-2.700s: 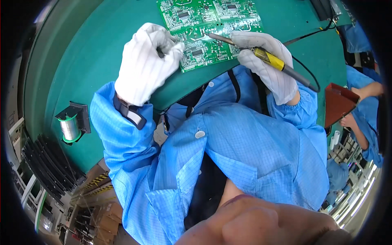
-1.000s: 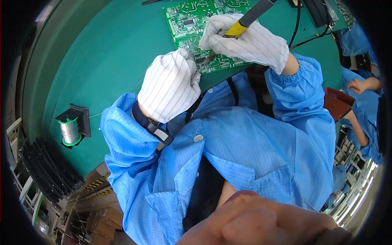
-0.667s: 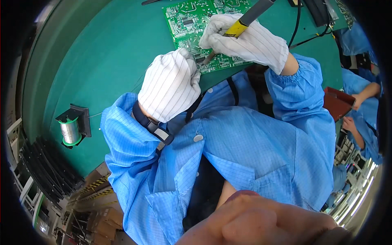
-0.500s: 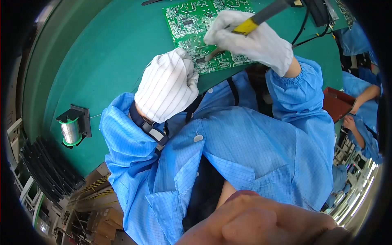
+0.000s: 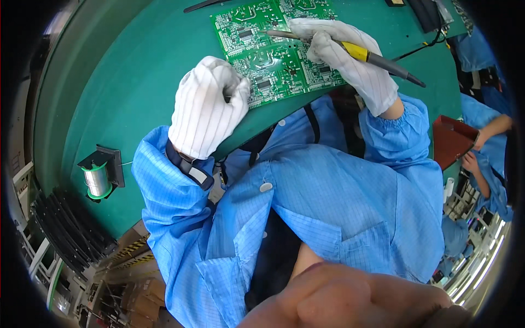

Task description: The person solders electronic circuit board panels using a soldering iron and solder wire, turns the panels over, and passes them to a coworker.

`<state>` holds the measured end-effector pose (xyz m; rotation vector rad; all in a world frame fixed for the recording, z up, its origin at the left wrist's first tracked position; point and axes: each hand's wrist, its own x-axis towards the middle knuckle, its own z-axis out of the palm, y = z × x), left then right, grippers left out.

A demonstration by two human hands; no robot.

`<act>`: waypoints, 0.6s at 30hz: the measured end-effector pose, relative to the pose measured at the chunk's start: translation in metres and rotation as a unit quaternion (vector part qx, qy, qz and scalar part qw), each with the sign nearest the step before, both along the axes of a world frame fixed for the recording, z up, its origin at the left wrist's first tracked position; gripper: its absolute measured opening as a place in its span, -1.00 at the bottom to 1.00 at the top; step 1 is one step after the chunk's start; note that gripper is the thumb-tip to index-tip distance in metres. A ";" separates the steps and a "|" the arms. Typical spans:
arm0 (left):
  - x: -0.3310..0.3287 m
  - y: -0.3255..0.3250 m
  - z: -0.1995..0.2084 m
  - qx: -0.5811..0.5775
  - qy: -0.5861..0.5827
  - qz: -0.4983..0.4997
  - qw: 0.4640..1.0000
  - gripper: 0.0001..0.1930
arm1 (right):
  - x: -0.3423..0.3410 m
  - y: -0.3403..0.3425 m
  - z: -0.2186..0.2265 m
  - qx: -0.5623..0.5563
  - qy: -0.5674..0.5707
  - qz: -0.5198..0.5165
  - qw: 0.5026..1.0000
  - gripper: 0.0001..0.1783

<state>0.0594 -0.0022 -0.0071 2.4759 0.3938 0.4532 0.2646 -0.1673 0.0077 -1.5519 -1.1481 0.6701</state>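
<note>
Head view: left hand (image 5: pixel 209 105), fingers curled, is near the lower-left edge of the green circuit board (image 5: pixel 270 63), which lies at twelve o'clock; whether it pinches something, I cannot tell. Right hand (image 5: pixel 353 63) grips the soldering iron (image 5: pixel 356 52), pointing between nine and ten o'clock. If this hand slips, the hot tip (image 5: pixel 266 31) could perhaps scorch the board.

The board (image 5: pixel 268 74) lies on the table (image 5: pixel 136 98). The left hand (image 5: pixel 209 106) is at its near left edge. The right hand (image 5: pixel 353 63) is over its right part with the iron (image 5: pixel 358 52), whose tip points left above it. Left of the board and nearer the wearer stands the spool (image 5: pixel 98 181); behind its far left corner, a tool (image 5: pixel 203 5); well to its right, a tray (image 5: pixel 453 141) by a co-worker's hand (image 5: pixel 469 162).
</note>
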 end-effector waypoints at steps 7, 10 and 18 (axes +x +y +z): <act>0.003 0.007 -0.011 -0.002 -0.057 0.042 0.997 -0.80 | 0.005 -0.019 -0.002 -0.029 0.012 -0.086 0.996 -0.60; 0.004 0.008 -0.013 -0.018 -0.057 0.047 0.997 -0.85 | 0.010 -0.030 -0.007 -0.014 0.019 -0.119 0.993 -0.60; 0.004 0.011 -0.017 -0.013 -0.081 0.060 0.995 -0.90 | 0.015 -0.056 -0.002 -0.041 0.000 -0.215 0.976 -0.53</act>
